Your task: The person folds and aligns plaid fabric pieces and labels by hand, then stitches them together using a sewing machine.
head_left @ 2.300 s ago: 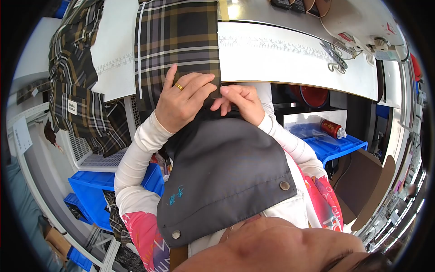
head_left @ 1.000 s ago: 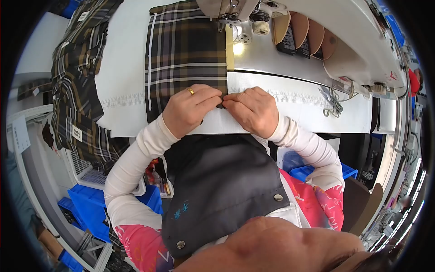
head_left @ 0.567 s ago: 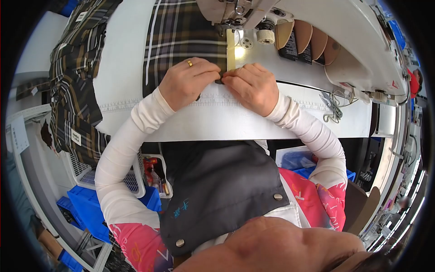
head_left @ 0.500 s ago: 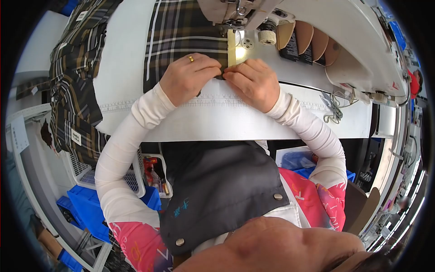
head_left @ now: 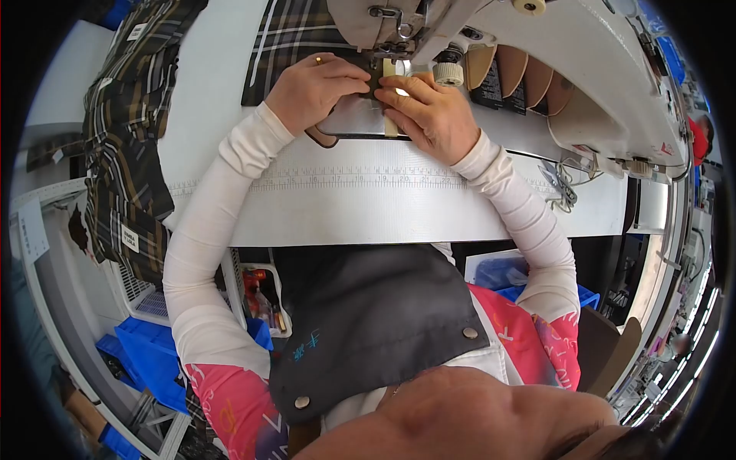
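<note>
Dark plaid fabric (head_left: 295, 42) lies under the head of the white sewing machine (head_left: 376, 23). My left hand (head_left: 310, 92), with a ring on one finger, pinches the fabric's near edge left of the needle area. Opposite it, my right hand (head_left: 437, 115) has its fingers stretched and apart, fingertips resting at the fabric's right edge beside a pale yellow strip (head_left: 389, 70). The thumb sits lower, over the metal bed. The stitching point is partly hidden by the machine head and my fingers.
Plaid pieces (head_left: 126, 146) with white labels hang over the table's left side. A printed ruler (head_left: 345, 181) runs along the table. Thread snips (head_left: 563, 188) lie at right, near brown rounded card pieces (head_left: 512, 73). Blue bins (head_left: 153, 353) stand below left.
Both hands and the fabric have moved away from me, toward the needle. The fabric's near edge now lies farther up, uncovering the metal bed. My right fingers have spread from a pinch.
</note>
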Available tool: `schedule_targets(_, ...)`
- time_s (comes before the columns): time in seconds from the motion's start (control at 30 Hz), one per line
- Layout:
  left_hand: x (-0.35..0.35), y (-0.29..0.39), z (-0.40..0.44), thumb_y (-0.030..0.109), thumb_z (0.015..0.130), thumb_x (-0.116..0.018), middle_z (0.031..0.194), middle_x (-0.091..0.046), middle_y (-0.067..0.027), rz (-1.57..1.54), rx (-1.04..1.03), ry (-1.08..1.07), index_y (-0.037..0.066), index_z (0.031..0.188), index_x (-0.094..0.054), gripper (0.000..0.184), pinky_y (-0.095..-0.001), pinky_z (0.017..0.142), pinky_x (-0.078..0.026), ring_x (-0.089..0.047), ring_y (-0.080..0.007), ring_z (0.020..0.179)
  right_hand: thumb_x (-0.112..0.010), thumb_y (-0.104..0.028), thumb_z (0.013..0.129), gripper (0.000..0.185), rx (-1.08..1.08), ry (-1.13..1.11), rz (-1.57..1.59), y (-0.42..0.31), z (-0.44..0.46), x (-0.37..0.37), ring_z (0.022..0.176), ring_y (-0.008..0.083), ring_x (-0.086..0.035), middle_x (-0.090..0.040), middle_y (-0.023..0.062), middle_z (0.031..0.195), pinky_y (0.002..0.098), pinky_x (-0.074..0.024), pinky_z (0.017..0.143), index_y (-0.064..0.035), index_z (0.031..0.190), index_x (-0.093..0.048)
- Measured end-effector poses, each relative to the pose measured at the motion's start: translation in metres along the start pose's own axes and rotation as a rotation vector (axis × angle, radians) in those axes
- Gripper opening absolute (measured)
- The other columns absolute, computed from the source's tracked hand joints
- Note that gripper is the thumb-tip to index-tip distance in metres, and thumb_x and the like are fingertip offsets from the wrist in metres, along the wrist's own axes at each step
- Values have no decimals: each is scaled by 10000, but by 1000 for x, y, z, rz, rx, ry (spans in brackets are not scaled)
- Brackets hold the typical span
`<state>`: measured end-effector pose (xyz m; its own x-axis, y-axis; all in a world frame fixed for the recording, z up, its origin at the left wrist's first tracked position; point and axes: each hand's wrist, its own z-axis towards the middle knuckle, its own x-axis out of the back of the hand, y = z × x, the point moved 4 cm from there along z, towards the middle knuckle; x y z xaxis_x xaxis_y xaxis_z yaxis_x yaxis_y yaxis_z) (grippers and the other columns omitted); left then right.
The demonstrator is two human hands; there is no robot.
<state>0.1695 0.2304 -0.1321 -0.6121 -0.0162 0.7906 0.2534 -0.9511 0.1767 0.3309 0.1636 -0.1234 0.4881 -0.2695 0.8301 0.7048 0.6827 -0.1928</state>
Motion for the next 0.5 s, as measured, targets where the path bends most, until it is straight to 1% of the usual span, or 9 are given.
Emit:
schedule_targets(0.1, -4, -15, 3, 105, 747, -594, 951, -645, 44, -28, 46, 11, 150, 888, -667, 165, -264, 768, -502, -600, -177, 862, -648, -157, 750, 273, -129, -27, 32, 4, 1, -3, 808, 235, -535, -615, 51, 921, 342, -428, 697, -93, 1015, -634)
schedule_targets(0.2, -7, -26, 6, 101, 761, -587, 962, -644, 50, 29, 81, -24, 171, 893, -670, 170, -267, 761, -508, -600, -189, 885, -628, -166, 767, 251, -157, -48, -92, 6, 5, -2, 758, 236, -519, -600, 69, 874, 344, -410, 649, -95, 1008, -630)
schedule_targets(0.3, -8, -33, 9, 95, 771, -588, 970, -644, 51, 32, 104, -38, 179, 893, -667, 168, -274, 768, -508, -599, -193, 892, -612, -172, 782, 211, -186, -13, -106, 8, 8, -2, 719, 238, -500, -587, 77, 869, 341, -393, 618, -98, 979, -632)
schedule_targets(0.43, -2, -30, 11, 87, 785, -588, 982, -643, 48, -5, 95, 22, 177, 889, -660, 155, -279, 785, -505, -601, -196, 887, -618, -143, 777, 181, -196, 21, -131, 1, -9, 8, 764, 248, -518, -586, 74, 906, 342, -409, 654, -83, 948, -625)
schedule_targets(0.47, -1, -31, 10, 70, 785, -588, 986, -646, 29, -42, 119, -15, 168, 914, -666, 180, -275, 811, -492, -600, -207, 889, -621, -134, 774, 182, -188, 49, -128, -3, -14, 13, 779, 250, -524, -586, 71, 914, 342, -413, 667, -78, 947, -623)
schedule_targets(0.5, 3, -34, 12, 66, 784, -588, 981, -647, 15, -119, 190, -77, 160, 924, -667, 187, -275, 816, -488, -600, -211, 889, -624, -124, 771, 182, -179, 77, -124, -8, -19, 19, 794, 251, -529, -587, 68, 922, 343, -417, 680, -73, 945, -621)
